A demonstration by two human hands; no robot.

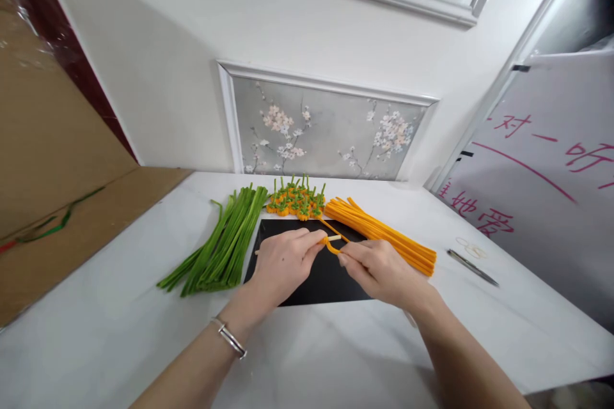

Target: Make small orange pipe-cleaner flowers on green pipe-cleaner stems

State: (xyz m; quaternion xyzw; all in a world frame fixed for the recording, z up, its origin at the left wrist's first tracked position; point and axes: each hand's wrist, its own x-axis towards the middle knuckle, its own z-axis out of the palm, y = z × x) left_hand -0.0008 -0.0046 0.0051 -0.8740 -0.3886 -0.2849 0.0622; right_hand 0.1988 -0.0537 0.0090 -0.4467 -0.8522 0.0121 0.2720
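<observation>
My left hand (288, 259) is closed around a thin pale stick (334, 238), whose tip pokes out to the right. An orange pipe cleaner (330, 246) curls round the stick beside my left fingertips. My right hand (378, 268) pinches this pipe cleaner a short way off, and a straight orange length slants up and away behind it. Both hands are over a black mat (307, 291). Just behind the mat stands a cluster of small orange pumpkin-like shapes with green stems (297, 198).
A bundle of green pipe cleaners (223, 246) lies left of the mat, and an orange bundle (384, 233) lies right. Farther right are a pen-like metal tool (472, 267) and thin pale rings (471, 247). A whiteboard (542, 204) and a panelled wall (330, 128) bound the white table (119, 345).
</observation>
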